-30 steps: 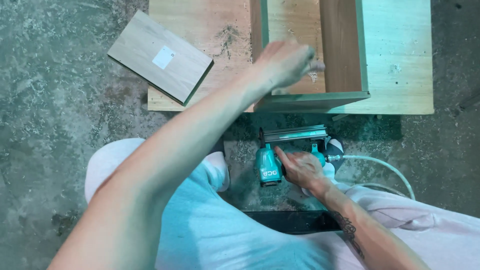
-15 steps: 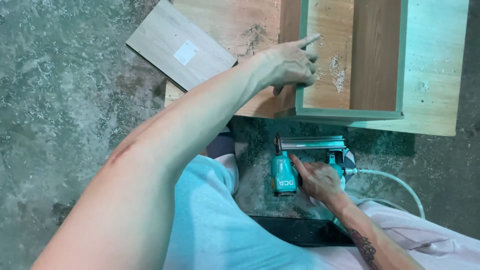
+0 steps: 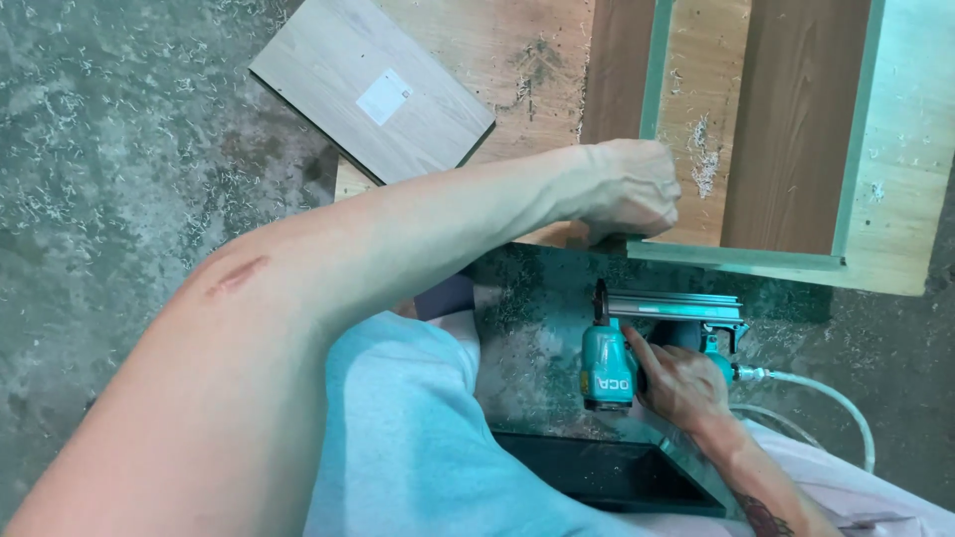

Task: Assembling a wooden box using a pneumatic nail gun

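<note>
Teal plastic fills my right hand (image 3: 686,383): the fingers are wrapped round the grip of the pneumatic nail gun (image 3: 637,358), which lies on the concrete floor (image 3: 119,229) at about five o'clock from the middle of my view, just past my knee. Its pale air hose (image 3: 831,398) runs off toward three o'clock. The gun rests on the floor, not lifted.

My left hand (image 3: 627,189) is curled almost into a fist, knuckles up, pressing on the near corner of the wooden frame (image 3: 736,254) at one o'clock. I cannot tell whether the fingertips hook under the edge or only bear down on it. The frame's dark brown sides stand on a plywood sheet (image 3: 497,60) dusted with shavings. A loose grey laminate panel (image 3: 368,94) lies at eleven o'clock, partly over the sheet's edge.

As I judge it, I am bracing the frame while taking up the gun. The next move calls for bringing the nose square against the joint near my left hand, keeping those fingers out of the nail's line and the hose free of my leg.
</note>
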